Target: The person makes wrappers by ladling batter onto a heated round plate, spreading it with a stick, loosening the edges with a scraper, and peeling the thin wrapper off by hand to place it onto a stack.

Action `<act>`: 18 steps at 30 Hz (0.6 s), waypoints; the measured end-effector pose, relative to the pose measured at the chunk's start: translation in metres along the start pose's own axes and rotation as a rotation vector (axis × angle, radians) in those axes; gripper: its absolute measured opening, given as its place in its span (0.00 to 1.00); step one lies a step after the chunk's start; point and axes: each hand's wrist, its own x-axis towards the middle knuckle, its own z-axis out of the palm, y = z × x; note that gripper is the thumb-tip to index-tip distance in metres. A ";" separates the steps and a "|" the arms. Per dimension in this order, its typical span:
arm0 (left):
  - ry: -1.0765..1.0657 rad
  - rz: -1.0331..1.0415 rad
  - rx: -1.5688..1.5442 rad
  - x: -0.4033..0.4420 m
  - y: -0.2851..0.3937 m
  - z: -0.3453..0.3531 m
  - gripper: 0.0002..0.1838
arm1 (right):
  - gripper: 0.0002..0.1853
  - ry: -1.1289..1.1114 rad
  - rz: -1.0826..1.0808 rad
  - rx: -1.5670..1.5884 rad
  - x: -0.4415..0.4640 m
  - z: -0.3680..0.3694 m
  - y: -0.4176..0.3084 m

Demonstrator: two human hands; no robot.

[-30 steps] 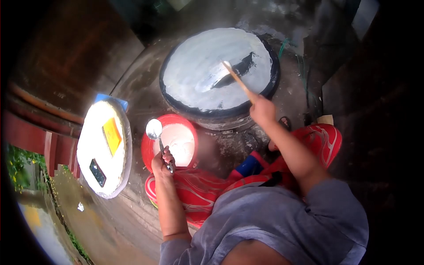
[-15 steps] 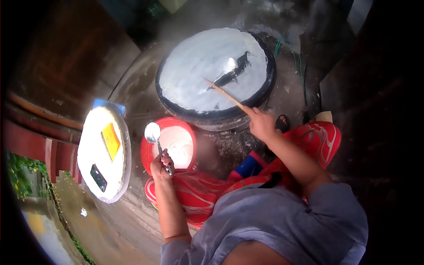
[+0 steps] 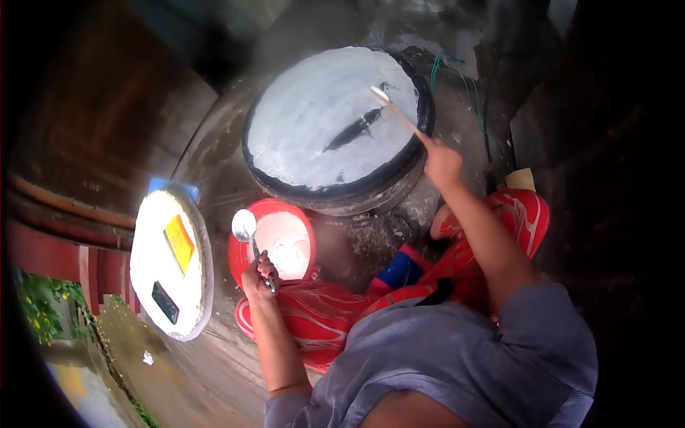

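Closed round its dark handle, my left hand (image 3: pixel 260 277) holds a metal ladle (image 3: pixel 244 225), whose white-coated bowl hangs by the left rim of a red bucket (image 3: pixel 308 262). White liquid (image 3: pixel 284 244) lies in the bucket. My right hand (image 3: pixel 443 165) grips a thin wooden stick (image 3: pixel 405 121) beyond the griddle's right edge. White batter coats the stick's far tip, over the griddle. The round black griddle (image 3: pixel 427 114) carries a thin white layer (image 3: pixel 314 107) with a long dark gap right of its middle.
At the left, a round white board (image 3: pixel 153 250) bears a yellow packet (image 3: pixel 180 244) and a dark phone (image 3: pixel 165 302). Something blue (image 3: pixel 187 191) sits behind it. Green cord (image 3: pixel 434 71) lies right of the griddle. My red-clad legs (image 3: pixel 325 314) flank a blue object (image 3: pixel 401 271).
The stick's tip has moved across the layer to the upper right, as my right hand shifted right and up. The dark gap is smaller. My left hand still holds the ladle by the bucket.
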 end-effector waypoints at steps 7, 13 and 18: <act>0.002 -0.016 -0.034 -0.001 0.004 -0.003 0.12 | 0.18 -0.130 0.168 0.457 0.002 0.015 0.019; 0.044 0.030 -0.006 -0.003 0.006 -0.004 0.13 | 0.17 -0.185 0.238 0.593 0.051 0.026 0.074; 0.018 0.021 -0.022 -0.013 0.008 -0.002 0.13 | 0.15 -0.464 0.117 0.771 0.038 0.000 0.099</act>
